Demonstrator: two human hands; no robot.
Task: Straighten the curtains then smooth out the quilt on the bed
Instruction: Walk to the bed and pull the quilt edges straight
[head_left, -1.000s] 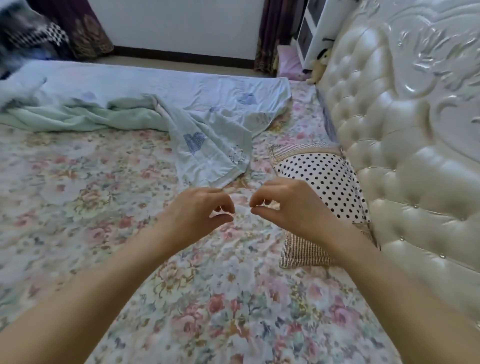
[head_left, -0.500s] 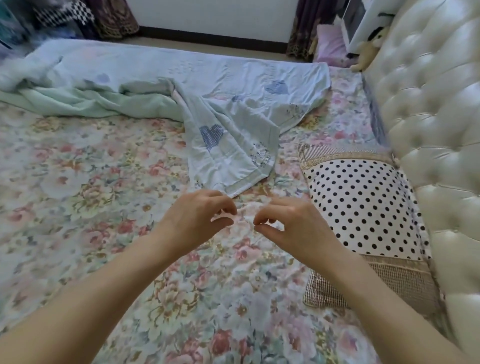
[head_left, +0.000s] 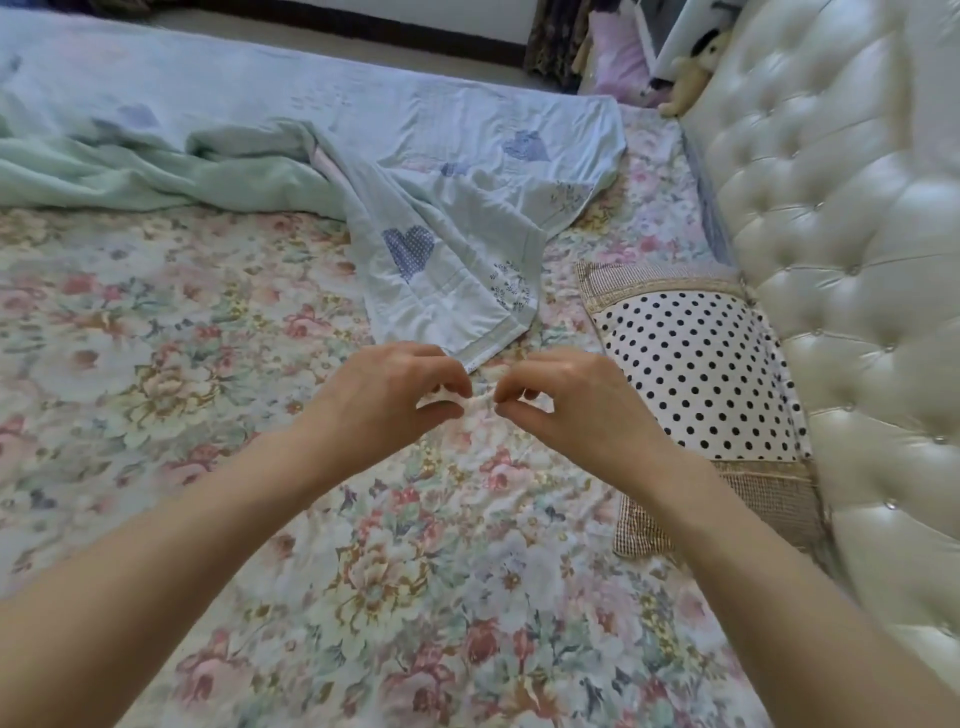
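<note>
A pale blue quilt (head_left: 415, 156) with heart patches lies bunched across the far half of the bed, its green underside (head_left: 156, 176) turned up at the left. One corner (head_left: 483, 348) points toward me. Just in front of that corner, my left hand (head_left: 384, 400) and my right hand (head_left: 571, 410) hover close together, fingers curled. Each pinches a small raised ridge of the floral sheet (head_left: 260, 338) between thumb and fingertips. A dark patterned curtain (head_left: 556, 41) hangs at the far wall.
A polka-dot pillow (head_left: 696, 379) lies at the right against the cream tufted headboard (head_left: 857, 260). A plush toy (head_left: 691, 78) and a pink cushion (head_left: 618, 57) sit beyond the bed's far right corner.
The view has tilted down and moved closer to the bed. Both hands keep their pinching pose by the quilt corner, hardly shifting on the sheet.
</note>
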